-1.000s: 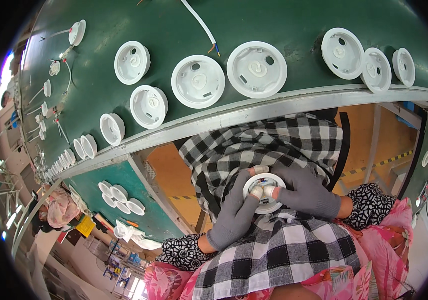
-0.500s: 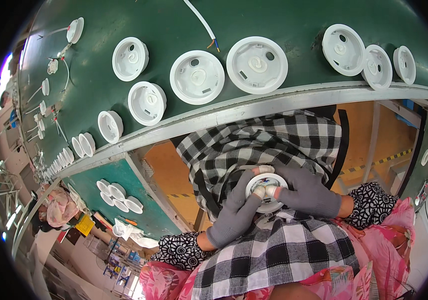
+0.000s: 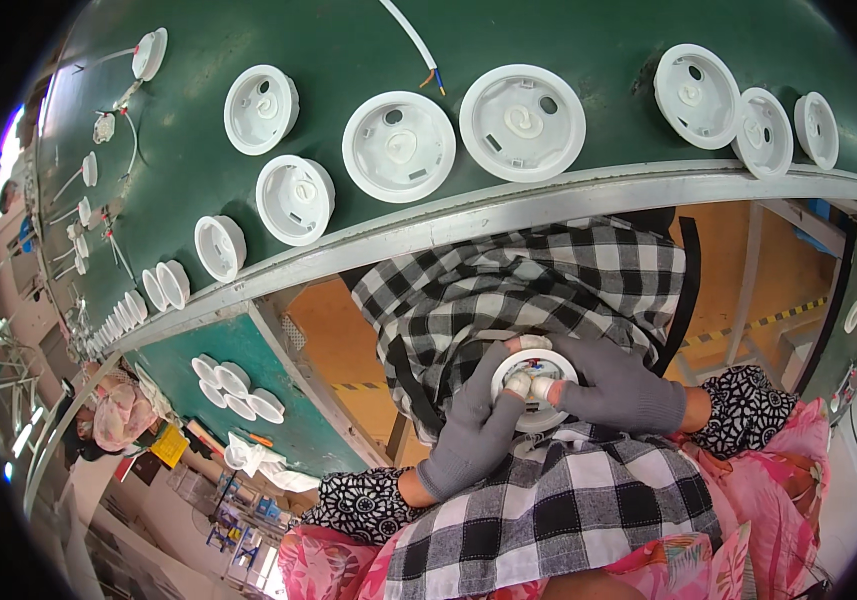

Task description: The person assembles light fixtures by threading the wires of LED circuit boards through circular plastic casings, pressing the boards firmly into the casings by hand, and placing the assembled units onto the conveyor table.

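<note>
Over my lap I hold a round white plastic housing (image 3: 545, 415) between both hands, its hollow side facing up. Inside it show coloured wire ends and small parts, too small to tell apart. My left hand (image 3: 478, 420), in a grey glove with pale fingertips, grips the housing's left side, its thumb pressing inside. My right hand (image 3: 613, 388), gloved alike, wraps the right side with its thumb tip against the left one. Both thumbs cover part of the interior.
Several white round housings (image 3: 523, 122) stand along the green workbench (image 3: 348, 50) behind its metal edge (image 3: 448, 218). A white cable (image 3: 408, 32) with bared wire ends lies among them. On a lower green shelf (image 3: 178, 350) sit several small white cups (image 3: 233, 377). Farther left, wired housings line the bench.
The bench things shift slightly in the picture as the view moves. Both hands keep hold of the housing, and red and blue wire ends show a little more inside it.
</note>
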A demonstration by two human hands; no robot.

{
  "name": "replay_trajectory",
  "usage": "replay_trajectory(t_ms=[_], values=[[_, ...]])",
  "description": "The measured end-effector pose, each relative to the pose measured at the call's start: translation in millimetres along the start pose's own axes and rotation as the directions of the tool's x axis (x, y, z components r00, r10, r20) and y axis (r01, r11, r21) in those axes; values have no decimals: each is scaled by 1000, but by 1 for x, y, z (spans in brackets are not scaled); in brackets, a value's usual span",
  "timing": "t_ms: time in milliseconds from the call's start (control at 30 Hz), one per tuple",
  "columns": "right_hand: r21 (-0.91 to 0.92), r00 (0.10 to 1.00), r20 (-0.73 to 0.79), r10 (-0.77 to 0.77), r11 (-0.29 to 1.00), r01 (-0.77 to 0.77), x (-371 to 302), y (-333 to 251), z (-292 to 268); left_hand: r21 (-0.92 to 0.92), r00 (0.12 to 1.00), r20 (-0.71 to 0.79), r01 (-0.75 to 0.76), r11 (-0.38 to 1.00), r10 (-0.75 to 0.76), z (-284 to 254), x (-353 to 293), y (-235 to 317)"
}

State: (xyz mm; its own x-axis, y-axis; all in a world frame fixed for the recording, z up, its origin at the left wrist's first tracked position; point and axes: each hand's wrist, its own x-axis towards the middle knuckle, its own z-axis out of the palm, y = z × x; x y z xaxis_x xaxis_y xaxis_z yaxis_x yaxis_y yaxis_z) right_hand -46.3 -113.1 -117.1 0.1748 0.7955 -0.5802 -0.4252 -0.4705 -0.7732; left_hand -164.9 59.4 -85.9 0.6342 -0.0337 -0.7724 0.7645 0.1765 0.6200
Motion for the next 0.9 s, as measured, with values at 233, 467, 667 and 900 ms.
replay_trajectory(t_ms=[233,467,667,900], values=[[53,997,-76,-12,998,17,-3,5,5,-29,996,61,-59,998,61,-3,7,6],[73,998,39,-47,996,44,4,3,-6,161,953,292,-132,978,81,-17,12,31],[55,1000,-25,14,998,-13,6,-3,0,224,956,288,-117,968,49,-14,8,33],[266,999,6,44,963,-44,7,3,4,273,955,297,-92,958,7,-13,9,35]])
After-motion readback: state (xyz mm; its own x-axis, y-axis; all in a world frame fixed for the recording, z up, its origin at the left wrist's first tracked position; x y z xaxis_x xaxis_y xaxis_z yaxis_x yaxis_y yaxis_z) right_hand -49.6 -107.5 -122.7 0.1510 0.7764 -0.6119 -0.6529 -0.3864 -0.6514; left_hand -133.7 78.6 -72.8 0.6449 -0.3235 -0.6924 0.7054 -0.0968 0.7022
